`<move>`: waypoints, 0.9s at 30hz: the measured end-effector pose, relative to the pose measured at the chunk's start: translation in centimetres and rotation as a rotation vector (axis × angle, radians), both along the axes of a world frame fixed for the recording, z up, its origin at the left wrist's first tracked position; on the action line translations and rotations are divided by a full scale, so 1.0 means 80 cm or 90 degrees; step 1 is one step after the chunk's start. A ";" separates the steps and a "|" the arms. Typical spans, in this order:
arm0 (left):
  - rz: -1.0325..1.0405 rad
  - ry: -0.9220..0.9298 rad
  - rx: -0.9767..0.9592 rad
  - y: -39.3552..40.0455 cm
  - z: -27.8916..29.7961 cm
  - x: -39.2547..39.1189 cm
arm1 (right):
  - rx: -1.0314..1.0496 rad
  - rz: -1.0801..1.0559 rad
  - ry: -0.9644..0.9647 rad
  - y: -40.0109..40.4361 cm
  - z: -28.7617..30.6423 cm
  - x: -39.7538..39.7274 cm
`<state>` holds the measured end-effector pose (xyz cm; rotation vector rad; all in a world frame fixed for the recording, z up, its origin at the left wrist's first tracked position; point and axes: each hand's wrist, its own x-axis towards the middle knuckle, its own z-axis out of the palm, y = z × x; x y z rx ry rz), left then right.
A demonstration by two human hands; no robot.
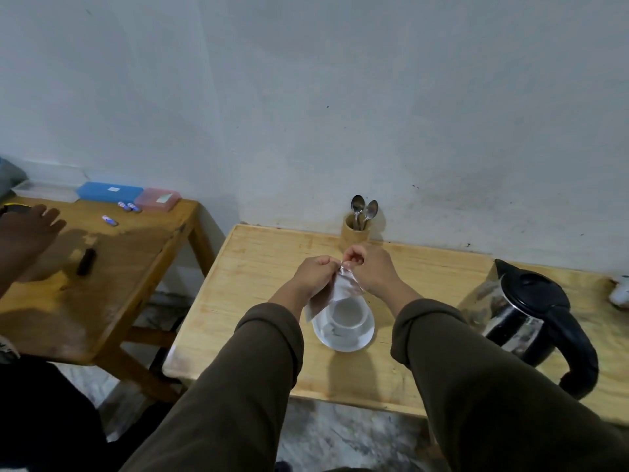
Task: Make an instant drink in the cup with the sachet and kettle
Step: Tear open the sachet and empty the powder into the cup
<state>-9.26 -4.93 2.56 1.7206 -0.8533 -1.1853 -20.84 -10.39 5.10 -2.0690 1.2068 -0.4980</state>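
A white cup (350, 313) stands on a white saucer (340, 340) near the middle of the light wooden table (258, 274). Just above the cup hangs a shiny sachet (335, 292), pinched at its top edge by both hands. My left hand (315, 274) grips its top left corner and my right hand (369, 267) its top right corner, fingertips nearly touching. The sachet's lower end dips toward the cup's left rim. A steel kettle (520, 316) with a black lid and handle stands to the right.
A bamboo holder (355, 233) with spoons stands against the wall behind my hands. On a darker table (102, 294) to the left lie a blue box (109, 192), a pink box (157, 199), small batteries and a dark object, with another person's hand (29, 229) resting there.
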 end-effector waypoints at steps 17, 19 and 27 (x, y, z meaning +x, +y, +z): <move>0.124 -0.035 0.092 -0.009 -0.012 0.009 | 0.133 0.067 -0.004 0.013 -0.006 -0.027; 0.139 -0.026 0.101 -0.010 -0.017 0.011 | 0.164 0.077 -0.001 0.013 -0.007 -0.032; 0.128 -0.024 0.106 -0.013 -0.034 -0.005 | 0.226 0.086 -0.011 0.018 0.003 -0.048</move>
